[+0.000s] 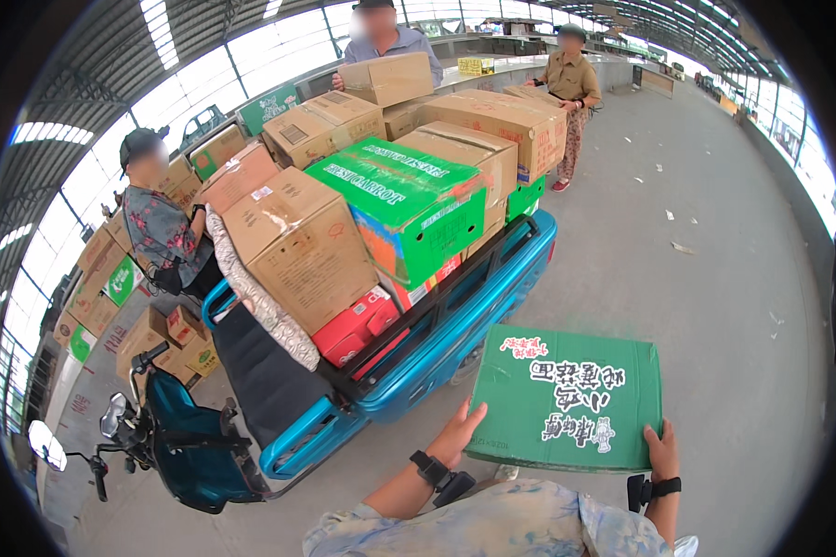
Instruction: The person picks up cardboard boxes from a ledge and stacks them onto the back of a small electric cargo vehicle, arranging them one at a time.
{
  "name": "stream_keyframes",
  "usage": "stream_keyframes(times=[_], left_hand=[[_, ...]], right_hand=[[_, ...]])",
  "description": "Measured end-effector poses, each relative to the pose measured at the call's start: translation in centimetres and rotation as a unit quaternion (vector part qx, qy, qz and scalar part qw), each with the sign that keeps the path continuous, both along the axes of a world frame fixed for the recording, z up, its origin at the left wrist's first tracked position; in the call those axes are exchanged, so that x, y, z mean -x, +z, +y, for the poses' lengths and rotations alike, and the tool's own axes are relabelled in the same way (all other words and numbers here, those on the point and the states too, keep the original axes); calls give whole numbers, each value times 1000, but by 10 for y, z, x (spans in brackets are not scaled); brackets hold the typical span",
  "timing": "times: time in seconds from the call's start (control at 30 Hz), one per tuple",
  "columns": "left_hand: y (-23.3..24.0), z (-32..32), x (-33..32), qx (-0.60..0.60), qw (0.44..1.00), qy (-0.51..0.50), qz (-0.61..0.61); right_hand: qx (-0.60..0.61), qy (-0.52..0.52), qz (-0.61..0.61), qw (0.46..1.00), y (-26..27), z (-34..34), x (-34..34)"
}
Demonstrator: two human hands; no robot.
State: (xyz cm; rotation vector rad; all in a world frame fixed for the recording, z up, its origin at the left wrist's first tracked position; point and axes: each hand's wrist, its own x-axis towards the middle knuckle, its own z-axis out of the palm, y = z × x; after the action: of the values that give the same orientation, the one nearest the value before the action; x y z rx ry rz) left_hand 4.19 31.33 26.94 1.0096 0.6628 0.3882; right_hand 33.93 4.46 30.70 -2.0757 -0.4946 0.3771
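A flat, dark green cardboard carton [508, 397] with printed writing is held level in front of my body. My left hand [465, 432] grips its left edge, thumb on top, and my right hand [662, 445] grips the right edge. Both wrists wear black straps with small devices. Ahead and to the left stands a blue cargo tricycle [453, 348], its bed stacked high with boxes. A bright green printed carton [425, 202] and a large brown carton [299, 250] sit on the near side, above red boxes [359, 327].
One person [167, 209] stands beyond the tricycle's seat [272, 383]. Another [390, 42] is behind the load at a brown box [386, 78]. A third [571, 83] holds a flat carton at the tail. More cartons [160, 341] lie left. Concrete floor [731, 292] extends right, with paper scraps.
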Motion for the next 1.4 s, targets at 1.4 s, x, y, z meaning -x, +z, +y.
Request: stream_keyframes(times=[1.4], left_hand=[[92,18,-224,-50,974,219,23]], right_hand=[[-130,220,67,964,27,196,-313]])
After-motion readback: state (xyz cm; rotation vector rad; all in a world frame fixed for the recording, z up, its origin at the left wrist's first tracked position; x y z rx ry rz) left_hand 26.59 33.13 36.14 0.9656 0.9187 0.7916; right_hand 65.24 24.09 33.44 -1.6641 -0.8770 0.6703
